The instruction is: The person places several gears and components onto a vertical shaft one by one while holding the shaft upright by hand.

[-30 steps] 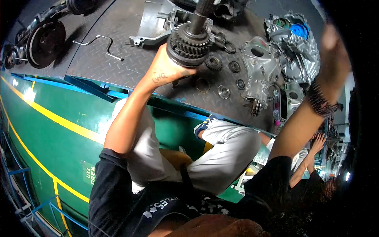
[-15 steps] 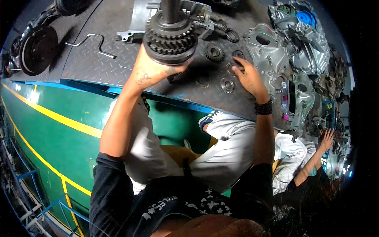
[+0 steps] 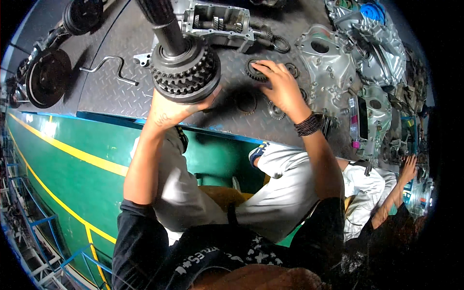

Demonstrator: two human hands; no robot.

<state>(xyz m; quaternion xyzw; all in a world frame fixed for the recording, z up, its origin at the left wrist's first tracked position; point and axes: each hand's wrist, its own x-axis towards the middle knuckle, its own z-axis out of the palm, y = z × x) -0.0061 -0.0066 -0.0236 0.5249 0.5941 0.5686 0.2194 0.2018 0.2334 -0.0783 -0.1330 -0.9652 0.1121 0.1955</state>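
My left hand (image 3: 166,110) grips a transmission shaft with stacked gears (image 3: 186,72) from underneath, holding it above the table edge. The shaft tilts, its splined end toward the upper left. My right hand (image 3: 286,94) has its fingers stretched over a toothed gear (image 3: 250,71) lying on the table. Fingertips overlap the gear's right side, the thumb stands apart, and the gear lies flat. A thin ring (image 3: 245,103) lies to the left of that hand. A small gear (image 3: 275,111) sits partly under the wrist, and another small gear (image 3: 292,70) lies just beyond the hand.
Behind the shaft sits an open gearbox housing (image 3: 232,39). A bent metal rod (image 3: 127,81) lies at left, near a dark round drum (image 3: 46,79). Cast metal covers (image 3: 323,60) fill the right side. Another person's hand (image 3: 408,168) is at far right.
My left hand has moved the geared shaft left and tilted it, uncovering more of the housing. My right hand has shifted left from the small gears to the larger toothed gear.
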